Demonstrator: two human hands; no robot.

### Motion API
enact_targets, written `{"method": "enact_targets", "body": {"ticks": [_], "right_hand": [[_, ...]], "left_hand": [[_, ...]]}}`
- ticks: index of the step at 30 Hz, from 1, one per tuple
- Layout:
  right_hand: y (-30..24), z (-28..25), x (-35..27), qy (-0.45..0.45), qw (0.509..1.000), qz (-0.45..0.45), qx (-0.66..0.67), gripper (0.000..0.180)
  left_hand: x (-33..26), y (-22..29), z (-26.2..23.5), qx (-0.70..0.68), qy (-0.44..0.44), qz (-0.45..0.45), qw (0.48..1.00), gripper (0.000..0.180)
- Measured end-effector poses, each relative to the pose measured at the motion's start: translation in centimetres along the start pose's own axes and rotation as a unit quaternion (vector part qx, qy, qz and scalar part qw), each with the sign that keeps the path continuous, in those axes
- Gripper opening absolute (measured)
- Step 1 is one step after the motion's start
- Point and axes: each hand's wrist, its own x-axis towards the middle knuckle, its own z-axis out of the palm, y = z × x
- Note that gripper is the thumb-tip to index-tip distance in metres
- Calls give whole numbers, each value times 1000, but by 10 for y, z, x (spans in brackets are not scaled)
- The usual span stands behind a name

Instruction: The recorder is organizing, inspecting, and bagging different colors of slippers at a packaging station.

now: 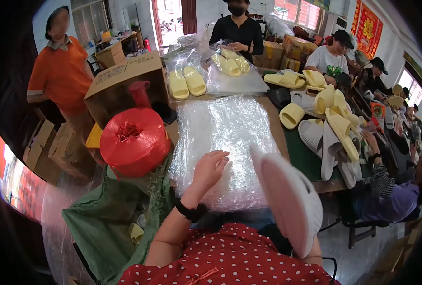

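My left hand [210, 167] lies flat with spread fingers on a thick stack of clear plastic bags [225, 128] that covers the table in front of me. A black band sits on that wrist. My right hand is hidden behind a pair of white slippers [289, 197] with pinkish soles that it holds upright, close to my chest at the lower right. Only the forearm [315, 251] shows below the slippers.
A big red spool of plastic twine [135, 140] stands left of the bags, beside a cardboard box [125, 80]. Yellow slippers [186, 83] in bags lie at the far end. A pile of yellow and white slippers [332, 128] fills the right side. Several people sit or stand around.
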Motion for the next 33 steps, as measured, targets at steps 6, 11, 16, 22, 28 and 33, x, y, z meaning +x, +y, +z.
{"method": "enact_targets", "body": {"ticks": [6, 11, 16, 22, 28, 33], "right_hand": [[8, 22, 8, -131, 989, 7, 66, 38], [2, 18, 15, -89, 995, -6, -53, 33], [2, 13, 20, -10, 933, -60, -355, 23], [19, 21, 24, 8, 866, -91, -491, 25], [12, 39, 27, -36, 889, -76, -451, 26], [12, 54, 47, -3, 868, -47, -493, 28]], "left_hand": [[4, -9, 1, -95, -35, -26, 995, 33], [-1, -13, -4, -139, -82, -58, 985, 31], [5, -25, 0, -192, -68, -79, 976, 33], [3, 19, -20, -90, -45, -10, 995, 33], [-6, 23, -17, 64, -15, 164, 984, 34], [-16, 30, -16, 123, -72, 239, 961, 38]]}}
